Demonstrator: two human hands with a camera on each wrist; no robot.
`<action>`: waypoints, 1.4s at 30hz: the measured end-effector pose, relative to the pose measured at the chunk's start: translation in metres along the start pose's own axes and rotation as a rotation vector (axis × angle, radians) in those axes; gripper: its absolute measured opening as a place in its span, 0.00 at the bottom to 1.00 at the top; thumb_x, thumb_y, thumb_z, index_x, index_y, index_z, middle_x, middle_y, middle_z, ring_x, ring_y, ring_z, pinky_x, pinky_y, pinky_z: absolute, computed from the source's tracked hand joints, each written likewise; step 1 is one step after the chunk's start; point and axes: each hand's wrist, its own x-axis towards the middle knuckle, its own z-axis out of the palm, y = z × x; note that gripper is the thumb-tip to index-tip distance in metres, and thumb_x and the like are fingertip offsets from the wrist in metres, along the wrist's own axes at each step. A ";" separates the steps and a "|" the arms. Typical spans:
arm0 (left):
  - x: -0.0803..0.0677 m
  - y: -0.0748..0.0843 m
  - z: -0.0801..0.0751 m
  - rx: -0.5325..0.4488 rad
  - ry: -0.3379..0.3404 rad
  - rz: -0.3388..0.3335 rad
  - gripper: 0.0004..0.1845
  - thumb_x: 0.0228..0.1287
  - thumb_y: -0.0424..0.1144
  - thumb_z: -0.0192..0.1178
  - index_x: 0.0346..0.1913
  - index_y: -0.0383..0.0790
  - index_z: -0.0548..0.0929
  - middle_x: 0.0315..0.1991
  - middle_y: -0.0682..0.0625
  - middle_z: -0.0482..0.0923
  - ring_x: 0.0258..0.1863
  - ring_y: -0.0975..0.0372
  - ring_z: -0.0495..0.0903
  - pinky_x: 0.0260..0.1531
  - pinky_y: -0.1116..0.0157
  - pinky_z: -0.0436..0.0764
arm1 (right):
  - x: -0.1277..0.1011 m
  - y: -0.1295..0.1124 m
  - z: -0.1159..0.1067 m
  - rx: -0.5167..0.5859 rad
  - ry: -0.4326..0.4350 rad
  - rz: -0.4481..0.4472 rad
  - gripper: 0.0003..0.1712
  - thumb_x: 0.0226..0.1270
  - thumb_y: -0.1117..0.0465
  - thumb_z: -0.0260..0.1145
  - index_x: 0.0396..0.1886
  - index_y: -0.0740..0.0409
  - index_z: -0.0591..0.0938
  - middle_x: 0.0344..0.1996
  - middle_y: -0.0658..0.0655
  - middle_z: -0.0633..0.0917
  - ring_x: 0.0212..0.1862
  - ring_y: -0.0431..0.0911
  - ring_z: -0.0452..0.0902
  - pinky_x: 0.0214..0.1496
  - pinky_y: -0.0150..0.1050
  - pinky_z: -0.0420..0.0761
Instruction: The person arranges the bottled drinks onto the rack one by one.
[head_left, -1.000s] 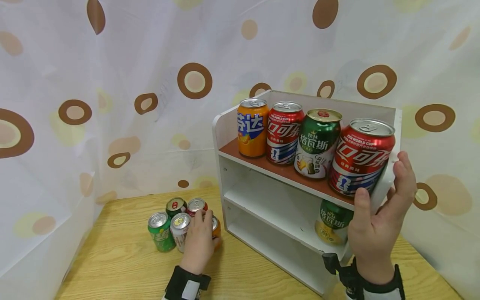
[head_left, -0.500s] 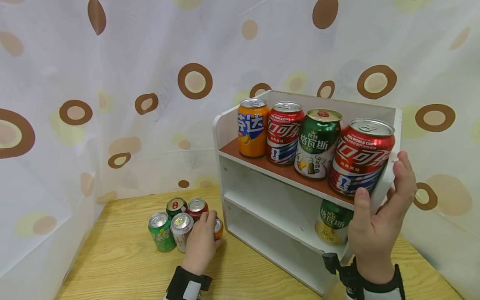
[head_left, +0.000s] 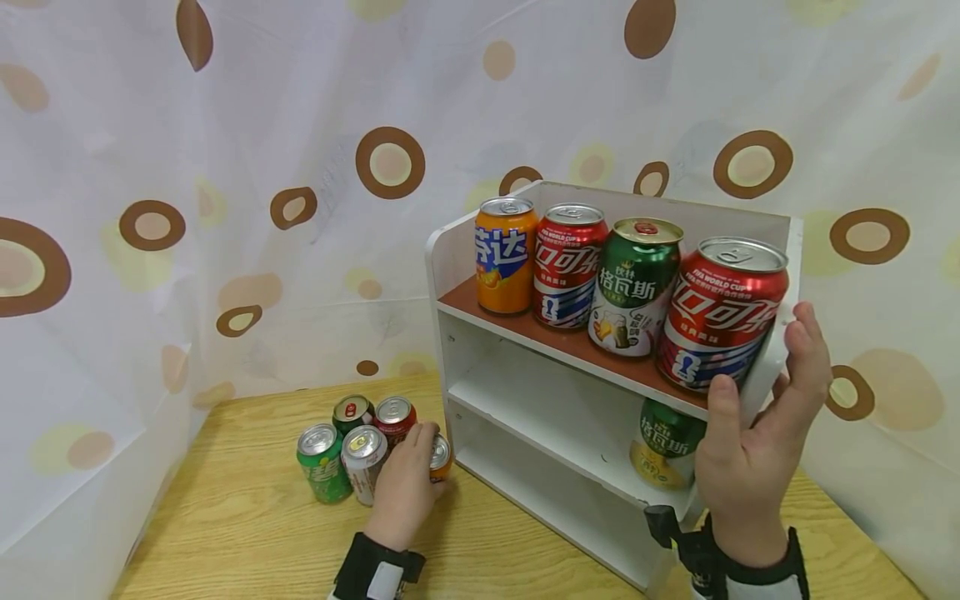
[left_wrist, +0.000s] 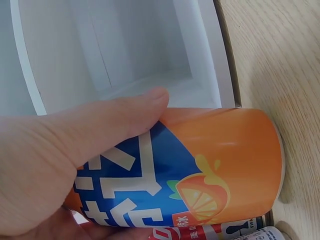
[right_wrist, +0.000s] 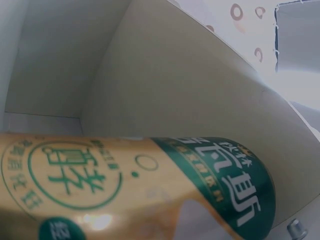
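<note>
Orange and blue fill my left wrist view: my left hand (head_left: 405, 487) has its grip closed round the orange can (left_wrist: 200, 170), thumb lying across the blue lettering, fingers curled under it. From the head view that orange can (head_left: 439, 457) stands on the wooden bench (head_left: 247, 525), just in front of the white shelf unit (head_left: 450, 350) at its lower left corner. Right beside my hand sits a tight cluster: a silver can (head_left: 363, 462), a green can (head_left: 321, 462), a dark green can (head_left: 352, 412) and a red can (head_left: 394, 417) behind, all upright and touching or nearly so.

Over on the other side, my right hand (head_left: 757, 450) grips the shelf unit's right side panel, thumb on the front edge, fingers wrapped round the outside. On the middle shelf just inside that panel a green and gold can (right_wrist: 140, 190) stands close to my thumb. The top shelf carries four upright cans in a row: a second orange can (head_left: 504, 254), a red cola can (head_left: 568, 265), a green beer can (head_left: 636, 285) and a larger-looking red cola can (head_left: 722, 312) nearest my fingers. A spotted curtain (head_left: 225, 167) hangs behind everything.
</note>
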 end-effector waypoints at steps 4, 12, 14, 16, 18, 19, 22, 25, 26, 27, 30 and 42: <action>0.000 0.000 0.001 0.011 -0.007 0.000 0.40 0.39 0.31 0.86 0.59 0.35 0.76 0.54 0.40 0.79 0.49 0.47 0.84 0.52 0.50 0.85 | 0.000 0.000 0.000 -0.005 0.000 -0.001 0.26 0.70 0.66 0.53 0.65 0.72 0.62 0.76 0.63 0.62 0.78 0.55 0.56 0.77 0.42 0.60; 0.000 -0.001 -0.001 -0.010 -0.026 -0.034 0.39 0.40 0.33 0.85 0.58 0.37 0.78 0.48 0.39 0.79 0.46 0.47 0.83 0.48 0.49 0.85 | 0.000 0.001 0.000 -0.010 0.001 -0.011 0.26 0.70 0.65 0.53 0.65 0.72 0.62 0.76 0.63 0.62 0.77 0.55 0.56 0.77 0.42 0.61; 0.000 -0.002 0.000 -0.023 -0.023 -0.039 0.39 0.40 0.33 0.85 0.59 0.38 0.78 0.48 0.39 0.79 0.46 0.47 0.83 0.49 0.48 0.85 | 0.000 0.001 0.000 -0.011 0.000 -0.014 0.26 0.70 0.65 0.53 0.64 0.72 0.62 0.76 0.63 0.62 0.77 0.55 0.56 0.77 0.42 0.61; 0.000 -0.003 0.001 -0.040 -0.015 -0.040 0.39 0.40 0.33 0.85 0.59 0.38 0.78 0.48 0.39 0.80 0.47 0.47 0.82 0.50 0.48 0.85 | 0.001 0.001 0.000 -0.011 0.001 -0.017 0.26 0.70 0.65 0.53 0.64 0.73 0.62 0.76 0.63 0.62 0.77 0.55 0.56 0.77 0.42 0.61; 0.001 -0.005 0.002 -0.061 -0.007 -0.039 0.39 0.40 0.33 0.85 0.59 0.37 0.78 0.48 0.40 0.80 0.48 0.47 0.82 0.51 0.47 0.84 | 0.001 0.001 0.000 -0.011 0.001 -0.020 0.26 0.71 0.65 0.53 0.64 0.73 0.62 0.76 0.64 0.62 0.77 0.55 0.56 0.77 0.42 0.60; 0.001 -0.006 0.002 -0.073 -0.003 -0.039 0.40 0.40 0.32 0.85 0.60 0.37 0.78 0.49 0.40 0.80 0.48 0.47 0.82 0.52 0.47 0.84 | 0.001 0.001 0.000 -0.009 0.001 -0.021 0.26 0.71 0.65 0.53 0.64 0.73 0.62 0.76 0.63 0.62 0.77 0.55 0.56 0.76 0.42 0.60; 0.001 -0.010 0.003 -0.118 -0.002 -0.046 0.39 0.40 0.32 0.85 0.60 0.36 0.78 0.50 0.40 0.80 0.49 0.46 0.82 0.53 0.46 0.83 | 0.000 0.001 0.000 -0.009 0.002 -0.021 0.26 0.71 0.65 0.53 0.64 0.73 0.62 0.76 0.64 0.62 0.77 0.55 0.56 0.76 0.41 0.60; 0.001 -0.011 0.000 -0.158 -0.006 -0.057 0.39 0.41 0.33 0.85 0.60 0.36 0.78 0.50 0.40 0.81 0.49 0.47 0.83 0.52 0.47 0.84 | 0.000 0.001 0.000 -0.012 0.002 -0.019 0.26 0.71 0.65 0.53 0.64 0.73 0.62 0.76 0.64 0.62 0.77 0.55 0.56 0.76 0.41 0.60; 0.002 -0.011 -0.001 -0.170 -0.007 -0.060 0.38 0.42 0.33 0.85 0.59 0.36 0.78 0.49 0.40 0.81 0.48 0.47 0.84 0.51 0.48 0.84 | 0.000 0.001 0.000 -0.013 0.001 -0.020 0.26 0.71 0.65 0.53 0.65 0.73 0.62 0.76 0.64 0.62 0.77 0.55 0.56 0.76 0.41 0.60; 0.002 -0.011 -0.003 -0.180 -0.007 -0.064 0.37 0.42 0.34 0.85 0.59 0.36 0.79 0.48 0.40 0.81 0.47 0.48 0.84 0.49 0.48 0.85 | 0.000 0.001 0.000 -0.013 -0.001 -0.020 0.26 0.71 0.65 0.53 0.65 0.73 0.62 0.76 0.64 0.62 0.77 0.55 0.56 0.76 0.41 0.60; 0.003 -0.008 -0.010 -0.190 0.006 -0.078 0.36 0.42 0.36 0.85 0.57 0.38 0.79 0.46 0.43 0.81 0.44 0.50 0.84 0.46 0.50 0.86 | 0.000 0.001 0.000 -0.006 -0.005 -0.019 0.26 0.72 0.65 0.53 0.65 0.72 0.62 0.76 0.63 0.62 0.78 0.55 0.56 0.76 0.42 0.60; 0.003 0.021 -0.050 -0.277 0.066 -0.102 0.41 0.48 0.43 0.83 0.64 0.39 0.75 0.53 0.42 0.84 0.49 0.50 0.86 0.45 0.51 0.88 | 0.000 0.002 -0.001 -0.012 -0.007 -0.014 0.26 0.73 0.64 0.54 0.65 0.72 0.62 0.76 0.63 0.62 0.78 0.55 0.55 0.77 0.42 0.60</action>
